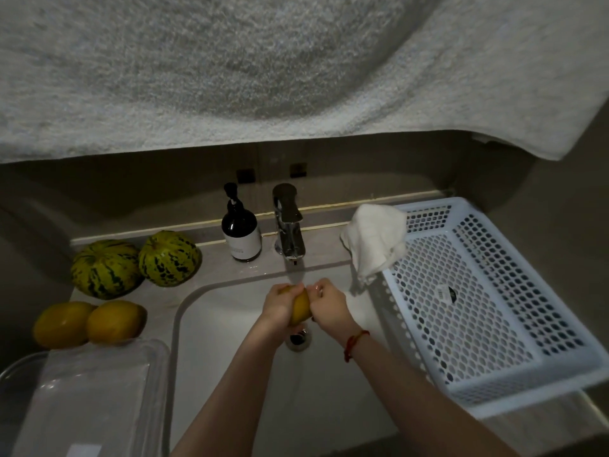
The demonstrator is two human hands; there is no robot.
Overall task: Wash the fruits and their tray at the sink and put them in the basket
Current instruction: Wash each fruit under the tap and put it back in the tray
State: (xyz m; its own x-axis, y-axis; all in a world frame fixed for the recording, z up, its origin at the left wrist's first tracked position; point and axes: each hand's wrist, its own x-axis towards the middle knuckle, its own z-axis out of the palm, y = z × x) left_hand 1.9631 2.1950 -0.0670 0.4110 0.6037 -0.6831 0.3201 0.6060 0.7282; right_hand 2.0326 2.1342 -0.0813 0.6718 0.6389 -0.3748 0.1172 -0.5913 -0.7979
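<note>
Over the white sink (211,324) both my hands hold one yellow fruit (301,308) under the water running from the chrome tap (290,222). My left hand (276,306) grips the fruit from the left; my right hand (329,306) curls round its right side. Two more yellow fruits (90,323) and two green striped melons (135,262) lie on the counter at the left. The clear plastic tray (92,400) sits at the lower left. The white perforated basket (487,305) stands to the right of the sink with no fruit in it.
A dark soap pump bottle (240,229) stands left of the tap. A white cloth (375,242) hangs over the basket's near-left corner. A large grey towel (263,67) hangs overhead and fills the upper view. The sink drain (298,339) lies below my hands.
</note>
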